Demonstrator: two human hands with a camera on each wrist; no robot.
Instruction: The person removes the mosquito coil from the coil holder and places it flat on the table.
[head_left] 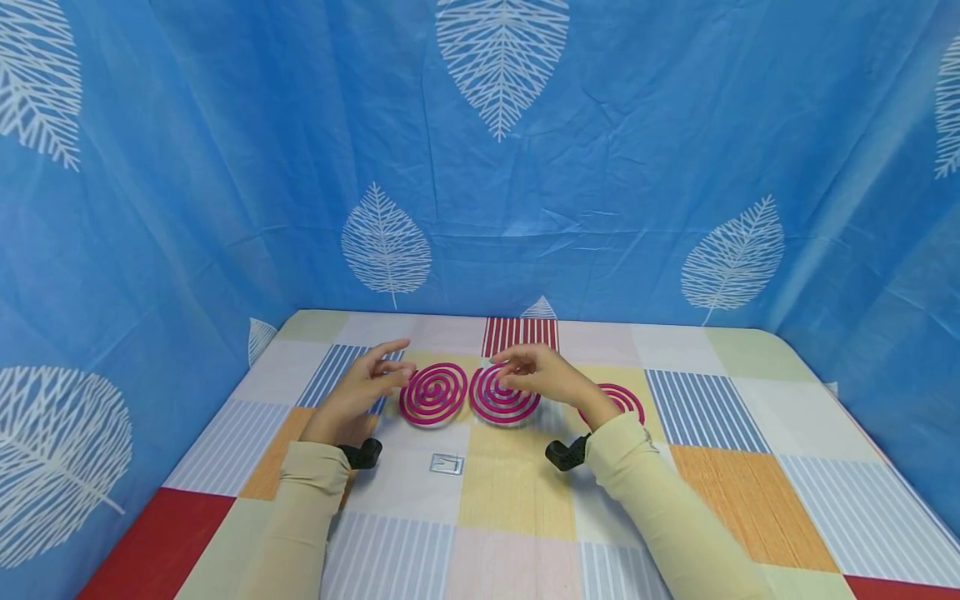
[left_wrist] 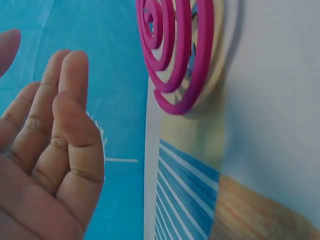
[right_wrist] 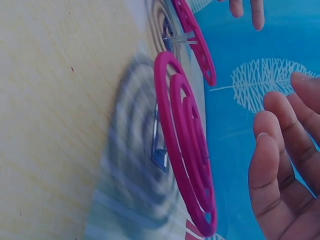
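Two magenta mosquito coils stand raised above the table on small metal stands, side by side between the hands. My left hand (head_left: 367, 385) hovers at the left edge of the left coil (head_left: 432, 392); in the left wrist view its fingers are relaxed, apart from that coil (left_wrist: 201, 55). Over the upper right of the other coil (head_left: 487, 406) is my right hand (head_left: 542, 372), loosely bent. The right wrist view shows that coil (right_wrist: 173, 137) on its stand (right_wrist: 160, 159), with nothing in the fingers. Both hands are without a hold on anything.
A third magenta coil (head_left: 628, 400) lies to the right, partly hidden by the right forearm. One flat metal stand (head_left: 447, 464) rests nearer on the patchwork-patterned tablecloth (head_left: 517, 492). Blue curtains (head_left: 570, 183) with white leaves enclose the table at the back and sides.
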